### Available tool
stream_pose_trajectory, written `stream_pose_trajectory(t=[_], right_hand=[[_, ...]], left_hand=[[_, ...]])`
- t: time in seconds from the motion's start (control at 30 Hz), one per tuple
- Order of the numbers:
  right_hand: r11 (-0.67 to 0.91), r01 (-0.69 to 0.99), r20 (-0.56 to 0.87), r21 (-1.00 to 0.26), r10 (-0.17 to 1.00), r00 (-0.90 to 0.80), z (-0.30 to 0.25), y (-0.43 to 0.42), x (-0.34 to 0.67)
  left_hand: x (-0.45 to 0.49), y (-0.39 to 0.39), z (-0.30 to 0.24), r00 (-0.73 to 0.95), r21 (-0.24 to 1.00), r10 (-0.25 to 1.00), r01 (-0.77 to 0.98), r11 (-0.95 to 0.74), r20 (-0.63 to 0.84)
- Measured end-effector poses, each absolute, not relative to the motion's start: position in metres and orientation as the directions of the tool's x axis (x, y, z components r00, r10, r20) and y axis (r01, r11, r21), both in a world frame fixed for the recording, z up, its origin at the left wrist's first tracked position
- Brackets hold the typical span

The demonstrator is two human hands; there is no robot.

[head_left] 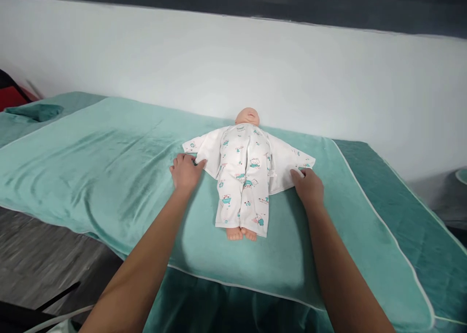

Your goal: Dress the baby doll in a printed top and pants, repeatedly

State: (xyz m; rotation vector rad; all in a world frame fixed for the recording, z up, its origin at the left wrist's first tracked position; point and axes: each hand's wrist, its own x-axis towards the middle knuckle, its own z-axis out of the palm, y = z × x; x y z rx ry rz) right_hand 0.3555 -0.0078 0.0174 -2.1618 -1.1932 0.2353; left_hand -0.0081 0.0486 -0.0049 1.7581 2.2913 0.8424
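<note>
Bare forearms [146,250] rise nearest, cut off by the bottom edge, with a pale cord [67,317] running out of the corner beside the left one. Past them, the left hand [186,172] and right hand [310,188] touch the side edges of a suit [245,177] spread on a doll [247,116]; some fingertips are hidden, so I cannot tell whether either grip is clamped on the cloth or only rests against it. Wide sleeves hide the doll's arms and hands. At far left a red thing [10,97] is cropped and unclear. Smooth, velvety, pale green cloth [120,177] with white piping lies over the darker green bed [394,177], wrinkled on the left. Behind stands a plain white wall [328,84]; the floor [44,245] is grey and streaked. On its back on the pale cloth, head toward the wall, the doll wears white with small teal and pink figures; plain side panels fan out under the sleeves, and two bare feet [241,234] poke from the legs.
</note>
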Motion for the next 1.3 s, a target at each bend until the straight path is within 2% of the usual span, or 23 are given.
stream_pose_trajectory(t=[0.1,0.17,0.23,0.27,0.33,0.43,0.53,0.67,0.77,0.87,0.93,1.03,1.1,1.17,1.23,1.3], right_hand=[[-0.109,0.401,0.155,-0.910,0.806,0.571,0.028,-0.001,0.342],[0.073,0.211,0.176,-0.975,0.831,0.527,0.041,0.001,0.323],[0.205,0.163,0.257,-0.965,0.865,0.432,0.056,-0.002,0.299],[0.256,0.198,0.312,-0.946,0.882,0.352,0.063,-0.006,0.286],[0.338,0.399,0.413,-0.852,0.903,0.118,0.072,-0.015,0.262],[0.423,0.675,0.465,-0.605,0.876,-0.132,0.067,-0.033,0.240],[0.425,0.761,0.547,-0.490,0.829,-0.111,0.050,-0.051,0.239],[0.356,0.800,0.634,-0.483,0.772,0.039,0.032,-0.064,0.251],[0.368,0.777,0.579,-0.510,0.815,-0.005,0.033,-0.068,0.261],[0.388,0.763,0.513,-0.517,0.854,-0.087,0.043,-0.066,0.271],[0.356,0.769,0.462,-0.530,0.882,-0.090,0.053,-0.061,0.275],[0.316,0.737,0.435,-0.597,0.900,-0.034,0.070,-0.040,0.272],[0.320,0.669,0.459,-0.671,0.888,0.036,0.084,-0.016,0.264],[0.321,0.592,0.470,-0.739,0.875,0.112,0.096,0.017,0.255],[0.290,0.559,0.450,-0.777,0.877,0.170,0.105,0.054,0.248],[0.222,0.613,0.431,-0.758,0.876,0.215,0.108,0.088,0.246]], left_hand=[[-0.009,0.051,-0.005,-0.290,0.509,0.929,0.849,0.139,0.231],[-0.011,0.051,-0.006,-0.276,0.522,0.932,0.844,0.119,0.234],[-0.012,0.050,-0.006,-0.275,0.539,0.933,0.835,0.113,0.231],[-0.013,0.050,-0.007,-0.279,0.547,0.933,0.830,0.114,0.228],[-0.014,0.048,-0.007,-0.289,0.563,0.930,0.818,0.118,0.226],[-0.015,0.047,-0.007,-0.297,0.596,0.926,0.796,0.105,0.235],[-0.015,0.046,-0.007,-0.302,0.623,0.924,0.776,0.094,0.236],[-0.015,0.046,-0.006,-0.315,0.641,0.921,0.761,0.101,0.229],[-0.015,0.044,-0.006,-0.326,0.705,0.920,0.704,0.084,0.216],[-0.014,0.040,-0.006,-0.298,0.823,0.927,0.567,-0.020,0.228],[-0.011,0.037,-0.003,-0.273,0.882,0.927,0.458,-0.112,0.259],[0.001,0.035,0.014,-0.246,0.908,0.910,0.345,-0.240,0.334],[0.016,0.034,0.034,-0.196,0.881,0.881,0.305,-0.363,0.431],[0.036,0.031,0.056,-0.104,0.804,0.817,0.286,-0.522,0.567],[0.057,0.026,0.072,0.043,0.674,0.729,0.348,-0.651,0.683],[0.074,0.019,0.078,0.286,0.502,0.651,0.448,-0.740,0.704]])
